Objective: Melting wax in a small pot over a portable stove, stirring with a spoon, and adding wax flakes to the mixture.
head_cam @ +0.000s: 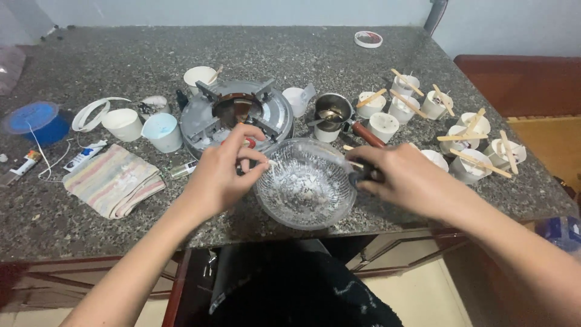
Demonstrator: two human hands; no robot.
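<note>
left hand (227, 169) pinching glass bowl (305, 184) rim | right hand (402, 175) closed on dark handle (363, 174), bowl between

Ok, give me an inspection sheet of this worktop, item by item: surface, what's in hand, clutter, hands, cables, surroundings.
Surface: speckled grey stone counter, crowded with small items.
Things in hand: clear glass bowl with white residue, near the front edge; dark-handled tool at its right rim.
Clutter: gas burner, small metal pot, white cups with wooden sticks, striped cloth, blue tape roll, tubes.
Hands: left hand at the bowl's left rim, fingers pinched; right hand gripping the tool.
Cables: thin white string at left.
Surroundings: pale wall, wooden bench at right.
</note>
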